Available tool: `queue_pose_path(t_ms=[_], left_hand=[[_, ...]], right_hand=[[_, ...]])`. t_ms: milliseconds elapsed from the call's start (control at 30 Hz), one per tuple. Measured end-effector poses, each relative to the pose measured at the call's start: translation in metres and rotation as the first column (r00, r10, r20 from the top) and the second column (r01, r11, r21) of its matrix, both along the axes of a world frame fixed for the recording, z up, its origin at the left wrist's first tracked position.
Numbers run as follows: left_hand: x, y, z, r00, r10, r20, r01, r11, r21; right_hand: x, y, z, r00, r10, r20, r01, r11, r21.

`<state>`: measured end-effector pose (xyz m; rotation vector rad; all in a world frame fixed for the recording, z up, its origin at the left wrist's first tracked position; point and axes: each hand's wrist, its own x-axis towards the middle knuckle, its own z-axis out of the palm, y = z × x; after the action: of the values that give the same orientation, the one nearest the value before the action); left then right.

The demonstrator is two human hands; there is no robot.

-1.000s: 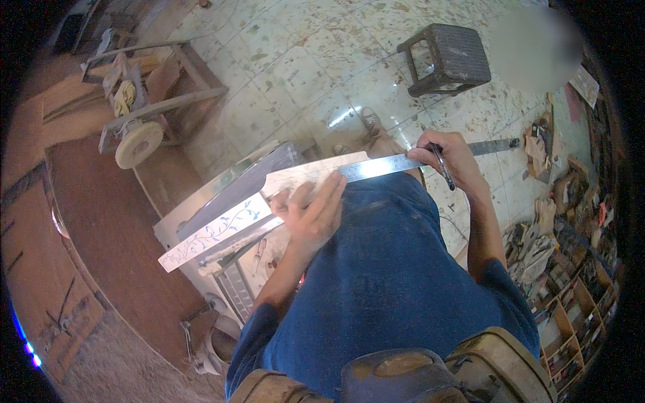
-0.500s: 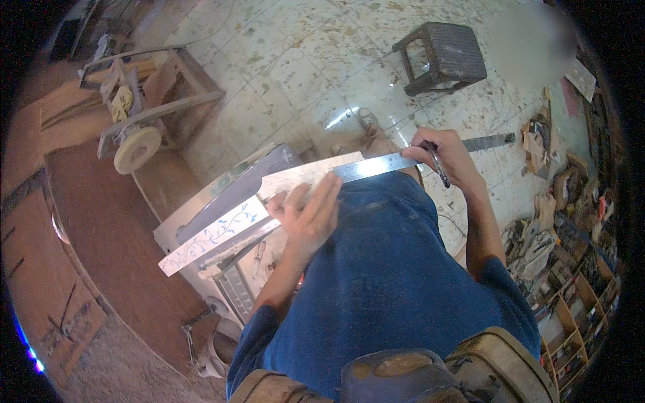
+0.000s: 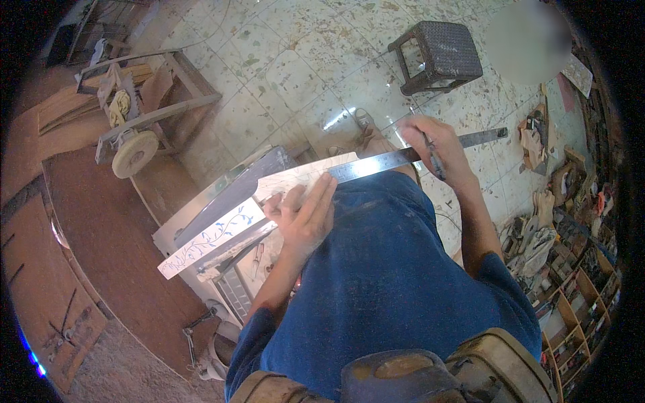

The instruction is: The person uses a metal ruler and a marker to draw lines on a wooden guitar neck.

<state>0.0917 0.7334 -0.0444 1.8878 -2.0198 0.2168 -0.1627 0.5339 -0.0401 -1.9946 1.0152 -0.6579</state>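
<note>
My left hand point(image 3: 306, 215) lies over a long, pale wooden piece point(image 3: 306, 172) with a stepped edge and a blue vine pattern on its lower-left part. Two of its fingers stretch to the near end of a steel ruler point(image 3: 373, 165), pressing it against the wood; the thumb is hidden. Rightward, the ruler passes behind my right hand point(image 3: 437, 149), its dark far end sticking out beyond. Closed fingers of that hand hold a dark, slim pen-like tool point(image 3: 433, 158). Whether they also touch the ruler is unclear.
A dark woven-look stool point(image 3: 447, 57) stands on the stained tile floor. At left are a brown bench point(image 3: 101, 221) and a wooden frame with a round wheel point(image 3: 134, 154). Shelves with divided compartments point(image 3: 581, 316) and clutter line the right. Behind the wood stands a pale machine-like box point(image 3: 195, 208).
My right hand has shifted slightly left and down, its fingers lifting from the ruler they pinched earlier. My left hand, the wood and the ruler stay nearly as they were.
</note>
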Motion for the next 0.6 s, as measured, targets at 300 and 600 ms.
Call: queue_pose_path(t_ms=[300,600], left_hand=[[-0.002,-0.001,0.002,1.0,0.021,-0.007,-0.021,1.0,0.008],[-0.001,0.0,0.001,1.0,0.019,-0.002,-0.019,1.0,-0.001]], right_hand=[[0.05,0.034,0.023,0.937,-0.106,0.332,-0.083,0.857,0.509],[0.065,0.041,0.017,0.97,-0.085,0.227,-0.054,0.837,0.545]])
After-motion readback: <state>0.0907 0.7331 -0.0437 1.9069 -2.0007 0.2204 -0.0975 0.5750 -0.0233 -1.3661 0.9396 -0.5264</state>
